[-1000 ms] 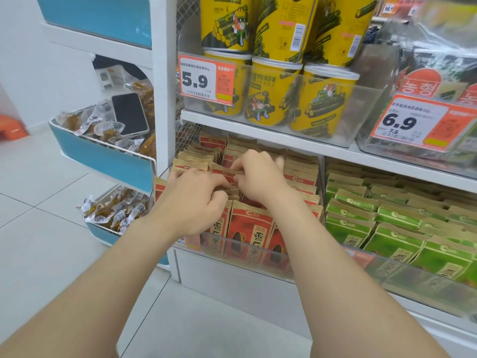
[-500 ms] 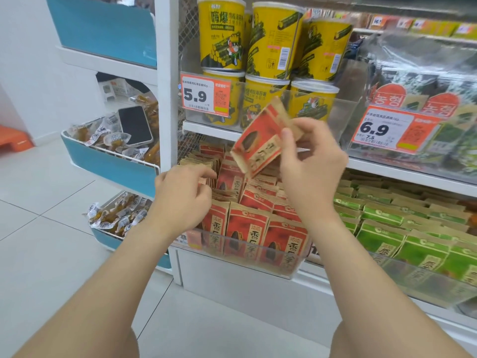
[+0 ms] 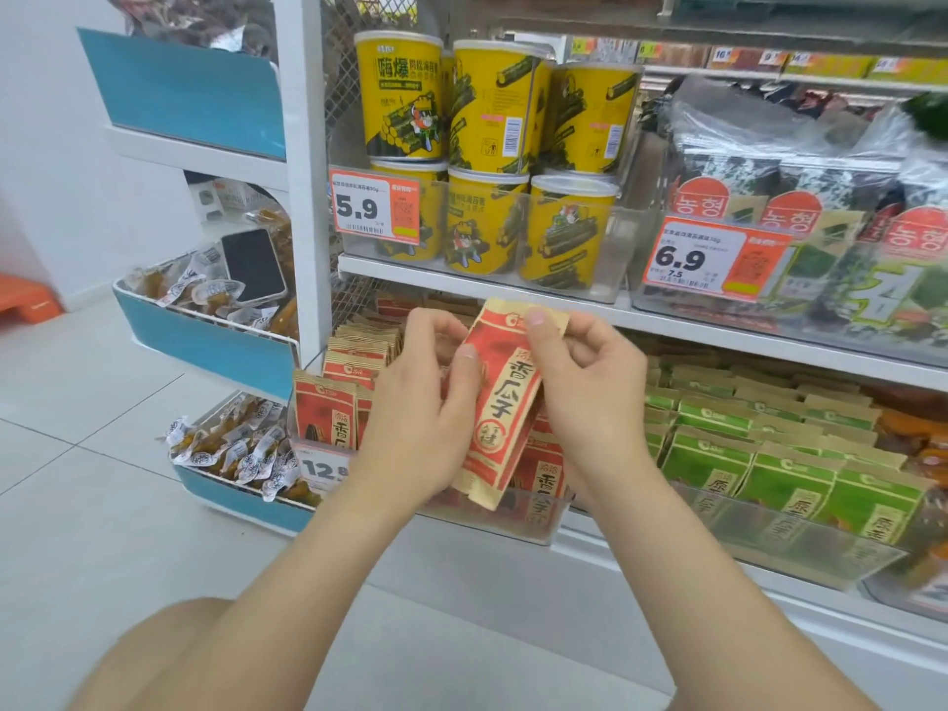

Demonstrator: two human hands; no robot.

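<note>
A red and tan sunflower-seed packet point(image 3: 505, 402) is held upright in front of the lower shelf, its printed face toward me. My left hand point(image 3: 426, 418) grips its left edge, thumb across the front. My right hand point(image 3: 590, 392) pinches its top right corner between thumb and forefinger. Behind the packet, a clear bin point(image 3: 518, 520) holds rows of the same red packets point(image 3: 328, 413).
Green packets point(image 3: 769, 469) fill the bin to the right. Yellow seaweed tubs point(image 3: 487, 161) and price tags stand on the shelf above. To the left, blue side baskets point(image 3: 205, 346) hold wrapped snacks and a phone point(image 3: 253, 266). Below lies tiled floor.
My right hand lifted one red packet out of the bin and brought it down in front of me. My left hand left the bin and took hold of the packet's left edge.
</note>
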